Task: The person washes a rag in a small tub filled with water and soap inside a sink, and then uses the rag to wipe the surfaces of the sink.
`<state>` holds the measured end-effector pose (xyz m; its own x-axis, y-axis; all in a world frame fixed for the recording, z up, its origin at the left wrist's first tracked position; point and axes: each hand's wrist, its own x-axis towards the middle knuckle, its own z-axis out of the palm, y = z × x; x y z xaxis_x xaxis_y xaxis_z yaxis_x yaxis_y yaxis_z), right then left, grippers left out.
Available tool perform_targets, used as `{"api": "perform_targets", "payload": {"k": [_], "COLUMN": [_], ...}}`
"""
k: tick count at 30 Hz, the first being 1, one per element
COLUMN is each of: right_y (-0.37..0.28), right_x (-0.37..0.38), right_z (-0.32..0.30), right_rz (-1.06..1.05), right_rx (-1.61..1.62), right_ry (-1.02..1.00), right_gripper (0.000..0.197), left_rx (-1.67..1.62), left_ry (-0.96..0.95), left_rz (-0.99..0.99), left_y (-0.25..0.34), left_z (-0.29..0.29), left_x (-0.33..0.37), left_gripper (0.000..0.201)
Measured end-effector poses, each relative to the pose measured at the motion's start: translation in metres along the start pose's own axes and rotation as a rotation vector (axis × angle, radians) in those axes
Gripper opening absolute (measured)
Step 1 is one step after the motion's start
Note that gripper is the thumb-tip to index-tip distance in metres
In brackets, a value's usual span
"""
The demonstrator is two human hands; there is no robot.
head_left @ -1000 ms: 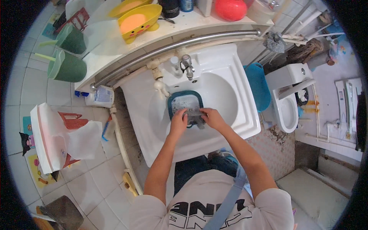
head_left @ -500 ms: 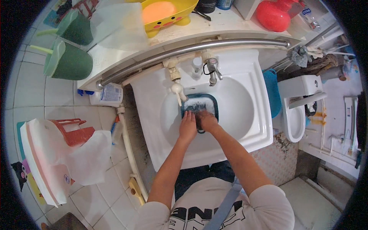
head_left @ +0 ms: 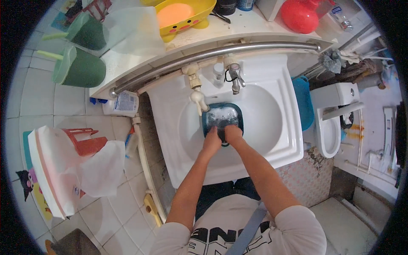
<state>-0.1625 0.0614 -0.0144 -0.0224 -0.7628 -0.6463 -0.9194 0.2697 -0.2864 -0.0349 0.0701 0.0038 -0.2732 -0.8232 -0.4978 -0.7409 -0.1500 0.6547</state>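
Note:
A dark teal basin point(head_left: 241, 117) with foamy water point(head_left: 223, 113) stands in the white sink point(head_left: 267, 121). Both my hands reach over its near side into the suds. My left hand point(head_left: 212, 140) is at the basin's near left, thumb side up, fingers curled down and partly hidden. Close to its right, my right hand point(head_left: 233, 133) is closed, its fingertips under the foam. Between the two hands shows a dark, wet, soft-looking thing point(head_left: 221, 135), gripped from both sides; its kind I cannot make out.
A pale tap point(head_left: 197, 100) overhangs the basin's left edge, and a metal tap point(head_left: 235, 80) stands further right. Behind the sink runs a metal rail point(head_left: 221, 50) below a shelf holding a yellow soap dish point(head_left: 187, 19). A blue tub point(head_left: 302, 104) is at the right.
My hands have drawn slightly nearer to me and turned inward, fingers curling down into the basin. More foam and dark water shows behind them.

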Motion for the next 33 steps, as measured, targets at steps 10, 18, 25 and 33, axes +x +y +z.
{"api": "perform_targets", "payload": {"k": [10,18,25,33], "right_y": [0.010,0.044,0.090,0.090], "right_x": [-0.095,-0.108,-0.116,-0.138], "right_z": [-0.046,-0.032,-0.036,-0.065], "right_rz": [-0.514,-0.434,-0.258,-0.391], "right_rx": [0.670,0.815,1.279,0.938], "right_ry": [0.351,0.429,0.231,0.434], "right_gripper": [0.034,0.028,0.031,0.044], "left_rx": [-1.260,-0.852,-0.280,0.123], "left_ry": [0.021,0.120,-0.132,-0.075], "left_rz": [-0.377,0.008,0.388,0.255], "left_y": [0.037,0.028,0.100,0.140], "left_z": [-0.006,0.026,0.006,0.004], "left_x": [0.000,0.003,-0.052,-0.053], "left_gripper": [0.052,0.037,0.081,0.094]}}
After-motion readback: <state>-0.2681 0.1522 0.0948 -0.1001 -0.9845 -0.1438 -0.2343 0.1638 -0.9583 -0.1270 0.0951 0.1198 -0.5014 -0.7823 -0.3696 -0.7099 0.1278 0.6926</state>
